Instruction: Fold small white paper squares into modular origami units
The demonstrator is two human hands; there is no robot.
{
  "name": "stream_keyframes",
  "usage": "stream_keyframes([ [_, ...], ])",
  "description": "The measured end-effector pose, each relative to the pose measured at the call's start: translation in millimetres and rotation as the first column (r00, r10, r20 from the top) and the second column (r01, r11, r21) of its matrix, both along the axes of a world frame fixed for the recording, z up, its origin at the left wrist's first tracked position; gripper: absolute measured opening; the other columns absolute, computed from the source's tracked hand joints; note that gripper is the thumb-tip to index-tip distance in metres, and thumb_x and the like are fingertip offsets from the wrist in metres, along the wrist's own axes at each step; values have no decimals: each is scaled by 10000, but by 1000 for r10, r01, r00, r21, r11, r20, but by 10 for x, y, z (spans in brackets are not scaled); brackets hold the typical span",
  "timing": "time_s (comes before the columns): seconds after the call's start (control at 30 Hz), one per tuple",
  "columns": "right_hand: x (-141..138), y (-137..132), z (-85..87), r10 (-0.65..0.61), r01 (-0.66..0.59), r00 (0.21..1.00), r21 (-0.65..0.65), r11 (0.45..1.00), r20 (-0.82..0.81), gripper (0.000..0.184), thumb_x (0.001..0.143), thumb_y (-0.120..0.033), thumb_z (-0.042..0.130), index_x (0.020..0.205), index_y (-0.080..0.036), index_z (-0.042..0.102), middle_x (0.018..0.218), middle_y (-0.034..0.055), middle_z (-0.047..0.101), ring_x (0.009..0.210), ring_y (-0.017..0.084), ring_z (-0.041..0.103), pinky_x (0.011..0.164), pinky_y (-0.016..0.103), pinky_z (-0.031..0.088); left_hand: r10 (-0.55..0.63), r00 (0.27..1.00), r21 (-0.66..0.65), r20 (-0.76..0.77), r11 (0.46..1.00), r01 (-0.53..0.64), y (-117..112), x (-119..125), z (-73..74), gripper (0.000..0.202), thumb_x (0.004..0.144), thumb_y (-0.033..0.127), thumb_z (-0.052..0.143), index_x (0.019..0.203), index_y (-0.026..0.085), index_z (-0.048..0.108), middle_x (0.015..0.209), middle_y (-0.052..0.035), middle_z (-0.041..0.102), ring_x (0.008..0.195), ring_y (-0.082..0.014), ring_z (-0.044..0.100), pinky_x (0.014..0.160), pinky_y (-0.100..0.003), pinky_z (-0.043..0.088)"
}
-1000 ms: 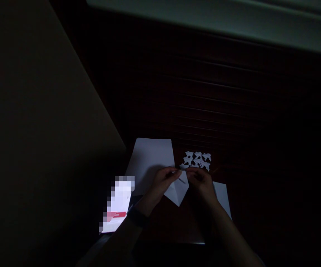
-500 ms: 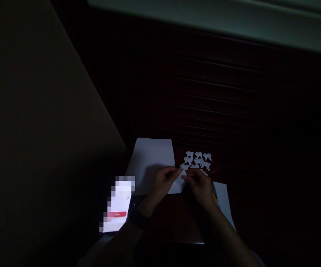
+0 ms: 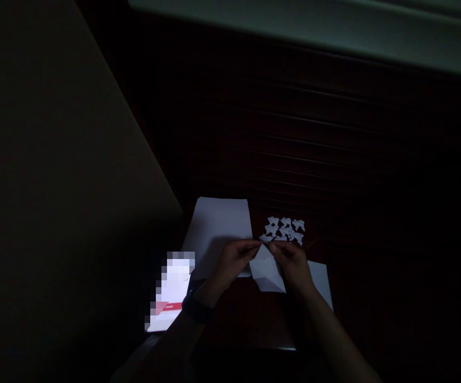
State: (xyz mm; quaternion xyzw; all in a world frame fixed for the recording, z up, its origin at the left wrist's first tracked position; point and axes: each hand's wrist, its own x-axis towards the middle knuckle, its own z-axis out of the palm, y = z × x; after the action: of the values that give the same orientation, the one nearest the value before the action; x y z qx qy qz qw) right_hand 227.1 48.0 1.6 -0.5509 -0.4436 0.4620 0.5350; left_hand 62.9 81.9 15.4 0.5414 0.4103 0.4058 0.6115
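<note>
Left hand [image 3: 232, 260]: thumb and forefinger pinched together on the top corner of a creased white sheet of paper [image 3: 266, 274]. Right hand [image 3: 292, 263]: thumb and forefinger closed on the same sheet's upper right edge, just beside the left fingertips; remaining fingers bent, exact positions too dark to tell. Sheet sits between the two hands, narrow at the pinched top, wider toward the person, fold lines visible across the lower part; whether its near edge touches the table can't be told. Dark wristband [image 3: 198, 309] on left wrist, right forearm bare. Just beyond the fingertips, a cluster of small folded white paper figures [image 3: 284, 230] in rough rows, nearest ones partly hidden by the hands; count unclear. Left of the cluster, a stack of white paper [image 3: 223, 221], lower part behind the left hand. Another white sheet [image 3: 321, 282] lies right of the right hand, partly covered by the forearm. All this on a dark reddish table [image 3: 250, 322], with a glint on its near edge. Near the left forearm, a lit screen [image 3: 172, 284] with a red band, left side pixelated; device type unclear. Farther out: dark slatted panelling [image 3: 294, 130] beyond the table, plain drab panel [image 3: 55, 133] at left, pale ledge [image 3: 294, 34] across the top. Very dim overall.
</note>
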Motion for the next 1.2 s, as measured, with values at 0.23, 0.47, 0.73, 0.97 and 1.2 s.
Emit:
stream_keyframes([
  [0.23, 1, -48, 107, 63, -63, 994, -4, 998, 86, 364, 678, -267, 690, 1037, -222, 658, 959, 52, 688, 859, 227, 625, 778, 358, 478, 115, 993, -17, 18, 993, -114, 19, -7, -53, 210, 723, 249, 641, 890, 139, 703, 913, -97, 699, 824, -202, 629, 738, -287, 480],
  [0.47, -39, -41, -43, -52, 48, 994, -49, 998, -91, 334, 693, -277, 661, 1019, -204, 671, 928, 60, 695, 817, 223, 625, 764, 380, 473, 30, 985, -123, 169, 992, -9, -71, 19, 59, 320, 728, 341, 643, 976, 142, 675, 953, -102, 679, 804, -200, 615, 664, -281, 480],
  [0.73, -80, -47, -81, -3, -23, 969, -100, 995, -247, 399, 659, -265, 692, 1050, -192, 655, 681, 10, 657, 555, 133, 542, 528, 256, 423, 42, 960, -258, 278, 966, 32, -95, 45, 63, 252, 737, 337, 640, 890, 141, 681, 832, -70, 664, 733, -165, 599, 617, -258, 467],
  [0.97, -96, -43, -67, 12, -34, 964, -79, 996, -267, 418, 666, -246, 670, 1080, -207, 630, 827, 37, 686, 626, 156, 589, 546, 260, 445, 54, 948, -269, 312, 963, 33, -107, 48, 83, 213, 713, 285, 666, 869, 142, 696, 805, -65, 670, 714, -160, 592, 604, -249, 453],
  [1.2, -106, -41, -44, 46, -57, 963, -37, 998, -264, 426, 661, -239, 666, 1084, -227, 621, 959, 64, 682, 786, 212, 627, 643, 314, 484, 39, 958, -255, 282, 966, 35, -92, 40, 89, 228, 711, 295, 653, 867, 135, 698, 810, -89, 674, 712, -184, 602, 588, -268, 450],
])
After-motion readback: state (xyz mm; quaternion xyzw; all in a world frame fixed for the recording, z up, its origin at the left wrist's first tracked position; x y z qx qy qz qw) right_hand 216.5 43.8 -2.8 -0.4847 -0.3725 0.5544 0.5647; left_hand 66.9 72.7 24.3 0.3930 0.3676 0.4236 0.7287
